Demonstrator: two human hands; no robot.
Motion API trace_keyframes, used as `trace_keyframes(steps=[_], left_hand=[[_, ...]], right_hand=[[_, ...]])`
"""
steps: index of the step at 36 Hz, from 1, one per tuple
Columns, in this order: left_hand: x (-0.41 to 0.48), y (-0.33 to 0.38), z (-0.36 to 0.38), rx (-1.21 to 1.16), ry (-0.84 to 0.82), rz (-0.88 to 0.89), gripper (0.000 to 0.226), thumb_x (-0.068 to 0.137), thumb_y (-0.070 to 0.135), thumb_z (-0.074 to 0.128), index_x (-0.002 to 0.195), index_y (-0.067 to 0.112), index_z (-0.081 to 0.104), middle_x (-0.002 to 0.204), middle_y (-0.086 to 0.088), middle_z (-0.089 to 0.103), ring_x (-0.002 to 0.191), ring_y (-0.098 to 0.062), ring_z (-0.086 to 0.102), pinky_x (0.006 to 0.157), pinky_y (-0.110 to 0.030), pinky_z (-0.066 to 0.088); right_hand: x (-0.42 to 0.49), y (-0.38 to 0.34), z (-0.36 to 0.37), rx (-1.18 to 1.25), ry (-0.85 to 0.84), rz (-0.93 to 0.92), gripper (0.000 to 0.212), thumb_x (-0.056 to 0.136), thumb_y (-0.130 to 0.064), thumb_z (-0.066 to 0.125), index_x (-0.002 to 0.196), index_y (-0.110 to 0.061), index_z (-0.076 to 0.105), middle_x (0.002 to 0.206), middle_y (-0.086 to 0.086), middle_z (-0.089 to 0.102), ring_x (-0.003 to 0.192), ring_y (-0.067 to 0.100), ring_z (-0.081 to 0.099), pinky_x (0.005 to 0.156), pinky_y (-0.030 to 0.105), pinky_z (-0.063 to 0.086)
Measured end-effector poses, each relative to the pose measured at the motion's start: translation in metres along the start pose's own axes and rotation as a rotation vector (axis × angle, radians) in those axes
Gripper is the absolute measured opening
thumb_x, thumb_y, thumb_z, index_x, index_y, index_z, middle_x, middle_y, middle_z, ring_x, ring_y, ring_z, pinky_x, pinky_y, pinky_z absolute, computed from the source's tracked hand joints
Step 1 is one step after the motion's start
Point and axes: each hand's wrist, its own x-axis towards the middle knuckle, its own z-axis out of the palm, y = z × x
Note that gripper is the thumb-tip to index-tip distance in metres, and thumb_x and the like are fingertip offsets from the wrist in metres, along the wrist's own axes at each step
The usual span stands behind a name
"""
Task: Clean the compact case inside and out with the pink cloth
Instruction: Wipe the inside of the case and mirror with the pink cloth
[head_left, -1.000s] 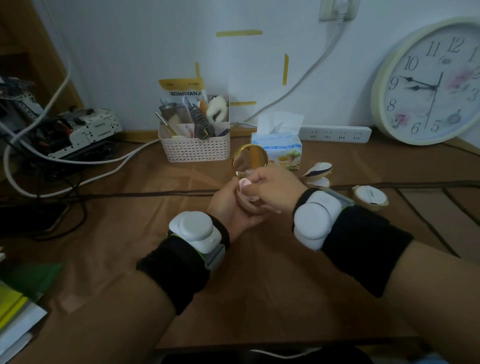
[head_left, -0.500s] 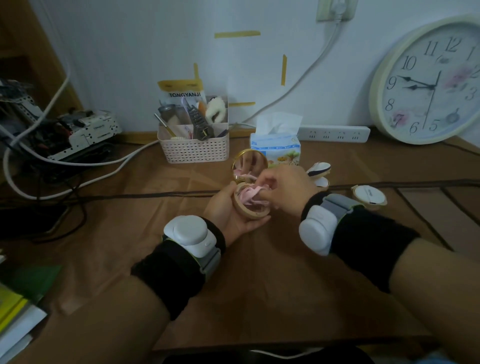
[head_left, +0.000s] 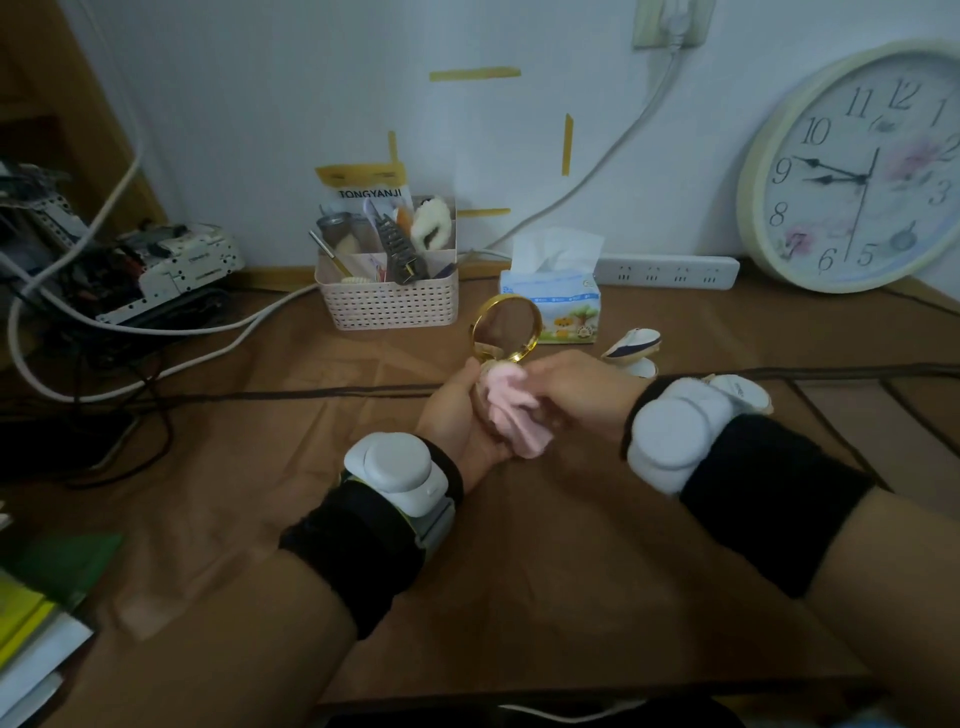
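An open round compact case (head_left: 506, 328) with a gold rim stands up from my left hand (head_left: 457, 415), its mirror lid upright and facing me. The case's lower half lies in my left palm, mostly hidden. My right hand (head_left: 576, 389) pinches the pink cloth (head_left: 511, 413), which is bunched over the lower half and hangs down past my left palm. Both hands are above the middle of the brown table.
A white basket (head_left: 387, 304) of tools and a tissue pack (head_left: 550, 296) stand behind the hands. Small white cases (head_left: 634, 345) lie to the right. A power strip (head_left: 670, 271), a wall clock (head_left: 862, 171), cables (head_left: 156, 332) and books (head_left: 31, 623) ring the table.
My right hand has pulled the pink cloth out of the case's lower half toward me, so more cloth now hangs loose. The head camera has drifted slightly.
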Motion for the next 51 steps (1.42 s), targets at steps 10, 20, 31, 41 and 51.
trace_keyframes(steps=[10, 20, 31, 41, 51], left_hand=[[-0.001, 0.009, -0.013, -0.077, 0.062, 0.071, 0.05, 0.097, 0.044, 0.025, 0.131, 0.013, 0.047, 0.127, -0.013, 0.058, 0.093, -0.027, 0.062, 0.065, -0.041, 0.05], [-0.01, 0.009, -0.002, -0.004, -0.062, 0.039, 0.05, 0.097, 0.044, 0.022, 0.123, 0.016, 0.054, 0.111, -0.008, 0.065, 0.096, -0.023, 0.062, 0.071, -0.036, 0.051], [-0.006, 0.005, -0.005, 0.009, -0.059, 0.032, 0.052, 0.097, 0.045, 0.02, 0.127, 0.016, 0.051, 0.113, -0.012, 0.063, 0.095, -0.025, 0.06, 0.077, -0.039, 0.048], [-0.006, 0.0, -0.002, -0.015, -0.159, 0.055, 0.039, 0.094, 0.035, 0.038, 0.121, 0.016, 0.058, 0.104, -0.011, 0.069, 0.095, -0.026, 0.066, 0.082, -0.043, 0.054], [-0.007, 0.009, -0.002, -0.024, -0.089, 0.057, 0.05, 0.098, 0.041, 0.019, 0.123, 0.014, 0.054, 0.102, -0.01, 0.066, 0.093, -0.021, 0.059, 0.086, -0.039, 0.046]], right_hand=[[0.009, 0.025, -0.023, -0.136, 0.47, -0.011, 0.027, 0.087, -0.016, 0.036, 0.096, -0.007, 0.06, 0.076, 0.013, 0.068, 0.062, 0.024, 0.063, 0.061, 0.033, 0.053], [0.003, 0.004, 0.005, -0.254, 0.331, -0.234, 0.02, 0.082, -0.026, 0.062, 0.096, -0.019, 0.075, 0.097, 0.007, 0.072, 0.092, 0.023, 0.064, 0.086, 0.044, 0.05], [-0.002, -0.006, 0.01, -0.223, 0.133, -0.255, 0.019, 0.085, -0.026, 0.056, 0.086, -0.014, 0.07, 0.08, 0.002, 0.069, 0.077, 0.013, 0.06, 0.075, 0.03, 0.046], [0.006, -0.008, 0.015, -0.225, 0.327, -0.349, 0.01, 0.073, -0.026, 0.07, 0.082, -0.023, 0.073, 0.104, -0.007, 0.07, 0.097, 0.004, 0.055, 0.075, 0.018, 0.033], [-0.001, -0.003, 0.012, -0.514, 0.238, -0.304, 0.021, 0.086, -0.029, 0.055, 0.09, -0.014, 0.069, 0.096, 0.01, 0.067, 0.087, 0.021, 0.058, 0.08, 0.031, 0.044]])
